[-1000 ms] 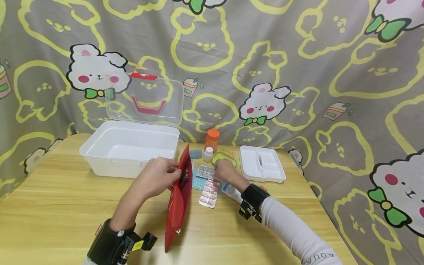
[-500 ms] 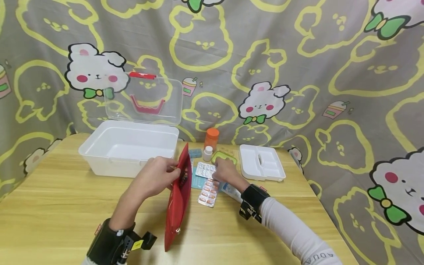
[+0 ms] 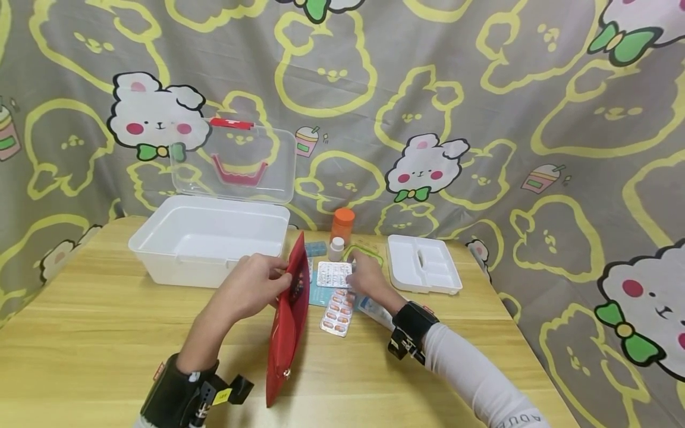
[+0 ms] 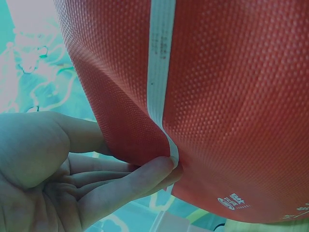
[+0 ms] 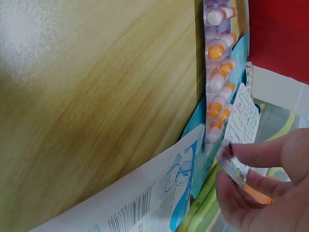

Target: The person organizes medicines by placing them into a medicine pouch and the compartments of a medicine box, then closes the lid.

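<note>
My left hand point(image 3: 258, 284) pinches the edge of a red fabric pouch point(image 3: 291, 333), which stands on its side with its mouth facing right. In the left wrist view, my fingers and thumb hold the pouch point(image 4: 231, 96) by its rim, near a white strip. My right hand point(image 3: 369, 278) pinches the right end of a silver blister pack point(image 3: 334, 274). The right wrist view shows its printed back point(image 5: 242, 116) between finger and thumb. Just below lies a blister pack of orange-and-white capsules point(image 3: 338, 312).
An open white box point(image 3: 209, 270) with a clear raised lid stands at left. Behind the hands are an orange bottle point(image 3: 342, 224), a small white bottle point(image 3: 336, 249) and a green-rimmed case point(image 3: 381, 260). A white divided tray point(image 3: 423, 264) lies right; a white-and-blue packet point(image 3: 374, 310) lies under the right wrist.
The silver blister pack has tilted up to face the head camera more, and my right hand has shifted slightly with it. The left hand and the pouch stay almost still.
</note>
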The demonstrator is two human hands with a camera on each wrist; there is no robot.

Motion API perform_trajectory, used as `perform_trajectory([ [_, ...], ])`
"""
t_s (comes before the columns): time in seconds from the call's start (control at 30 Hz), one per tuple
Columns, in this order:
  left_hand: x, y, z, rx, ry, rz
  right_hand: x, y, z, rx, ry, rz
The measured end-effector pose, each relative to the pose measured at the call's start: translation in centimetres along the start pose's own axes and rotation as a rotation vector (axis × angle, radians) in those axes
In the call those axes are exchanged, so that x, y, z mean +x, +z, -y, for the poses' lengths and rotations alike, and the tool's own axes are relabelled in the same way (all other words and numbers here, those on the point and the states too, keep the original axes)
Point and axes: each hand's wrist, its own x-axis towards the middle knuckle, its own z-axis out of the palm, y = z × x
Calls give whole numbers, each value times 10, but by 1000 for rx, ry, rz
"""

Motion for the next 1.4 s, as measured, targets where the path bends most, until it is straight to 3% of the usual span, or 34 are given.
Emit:
perform_trajectory([
  [0.33, 0, 0, 0, -1, 4, 0, -2, -16, 8, 178, -54, -115],
  [0.63, 0, 0, 0, -2, 7, 1, -12, -43, 25, 197, -109, -136],
  [0.93, 0, 0, -1, 3, 6, -1, -14, -74, 36, 380, -48, -55],
  [1.2, 0, 1, 0, 9, 11, -5, -24, -107, 51, 442, -92, -18],
  [1.4, 1, 1, 0, 9, 21, -6, -34, -113, 67, 484, -126, 86],
])
